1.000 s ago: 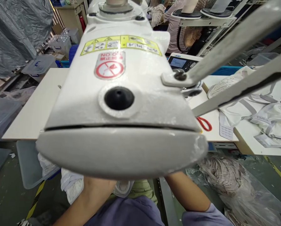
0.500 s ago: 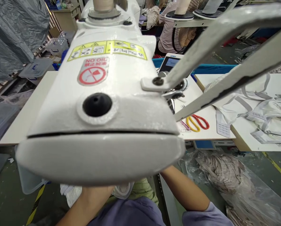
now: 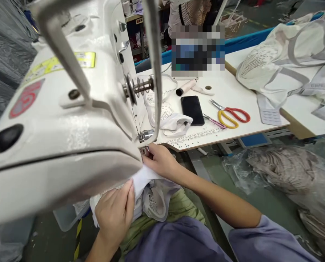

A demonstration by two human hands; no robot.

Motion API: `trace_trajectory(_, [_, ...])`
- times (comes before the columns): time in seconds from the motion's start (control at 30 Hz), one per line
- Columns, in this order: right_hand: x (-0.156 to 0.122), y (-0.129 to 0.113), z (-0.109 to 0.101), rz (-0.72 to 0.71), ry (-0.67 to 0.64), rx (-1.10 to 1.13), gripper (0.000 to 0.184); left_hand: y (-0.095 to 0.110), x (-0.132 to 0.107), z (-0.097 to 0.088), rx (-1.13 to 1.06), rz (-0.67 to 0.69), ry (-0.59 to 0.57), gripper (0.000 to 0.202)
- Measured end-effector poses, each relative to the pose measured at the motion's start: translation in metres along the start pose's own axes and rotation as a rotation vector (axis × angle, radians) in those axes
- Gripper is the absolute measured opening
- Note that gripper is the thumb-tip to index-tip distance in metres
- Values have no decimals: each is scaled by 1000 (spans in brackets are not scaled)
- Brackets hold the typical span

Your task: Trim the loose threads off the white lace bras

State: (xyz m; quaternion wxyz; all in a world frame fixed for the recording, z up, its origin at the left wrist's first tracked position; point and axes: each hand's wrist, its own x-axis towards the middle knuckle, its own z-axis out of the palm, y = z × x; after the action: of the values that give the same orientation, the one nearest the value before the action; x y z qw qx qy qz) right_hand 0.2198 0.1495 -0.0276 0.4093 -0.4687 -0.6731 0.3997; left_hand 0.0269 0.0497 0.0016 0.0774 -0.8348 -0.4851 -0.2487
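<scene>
Sewing machine head (image 3: pixel 69 134) above left hand (image 3: pixel 115 213), free tabletop (image 3: pixel 228 91) behind scissors (image 3: pixel 224 108).

A: ok what's the outfit here? that shirt (image 3: pixel 176 240) looks kinda lavender to me

B: yep, dusty purple, all one colour as far as I can see, soft creases across the front

A: short sleeves?

B: the right sleeve (image 3: pixel 260 238) is for sure, same purple, pretty loose, ends right around the elbow, so the right forearm (image 3: pixel 222 200) is bare. can't see the left one

A: and below that?

B: some pale olive-green garment (image 3: pixel 188 207), super wrinkled. trousers or skirt, honestly can't tell

A: hands?

B: left hand (image 3: pixel 115 211) and right hand (image 3: pixel 159 162) are both bare, right fingertips are partly hidden tho
</scene>
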Motion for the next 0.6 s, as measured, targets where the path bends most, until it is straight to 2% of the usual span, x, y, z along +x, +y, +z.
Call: trace_trajectory(0.6, [-2,4,-7,-47,10,49,8,5,6,4,-30,120,-26,27])
